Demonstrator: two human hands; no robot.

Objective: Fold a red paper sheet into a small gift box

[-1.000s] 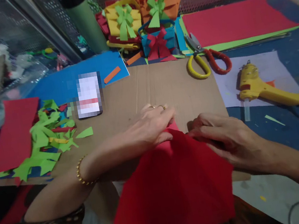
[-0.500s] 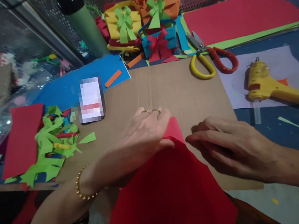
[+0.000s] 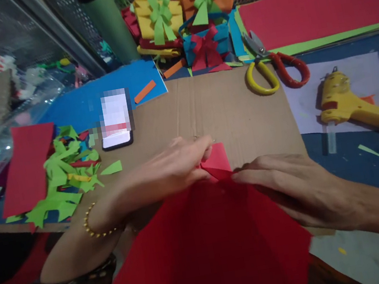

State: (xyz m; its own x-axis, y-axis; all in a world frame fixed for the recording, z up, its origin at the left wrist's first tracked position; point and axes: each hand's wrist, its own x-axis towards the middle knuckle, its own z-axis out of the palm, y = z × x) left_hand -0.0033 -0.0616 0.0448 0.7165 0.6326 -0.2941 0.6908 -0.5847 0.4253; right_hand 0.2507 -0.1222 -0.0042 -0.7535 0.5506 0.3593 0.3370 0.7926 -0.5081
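1. Since half a second ago the right hand (image 3: 291, 188) has slid left until its fingertips meet the red sheet (image 3: 210, 245) at its folded tip; the left hand (image 3: 168, 169) has stayed on that tip, and the sheet now spreads wider toward the person.
2. The left hand pinches the small folded corner of the sheet, thumb and fingers closed on the paper.
3. The right hand lies flat with its fingers pressed together on the sheet's upper right edge; whether it grips the paper or only presses it, I cannot tell.
4. The sheet lies over the near edge of the cardboard (image 3: 235, 110), its tip on the board and the rest hanging off toward the person.
5. The cardboard sits mid-bench, and a phone (image 3: 116, 125) rests at its left edge.
6. Green scraps (image 3: 64, 177) are heaped left of the cardboard, beside a red strip (image 3: 26, 164).
7. Scissors (image 3: 275, 69) lie at the cardboard's far right corner.
8. A glue gun (image 3: 354, 104) lies on white paper near the right edge of the bench.
9. Paper boxes with bows (image 3: 184, 21) stand along the far edge.
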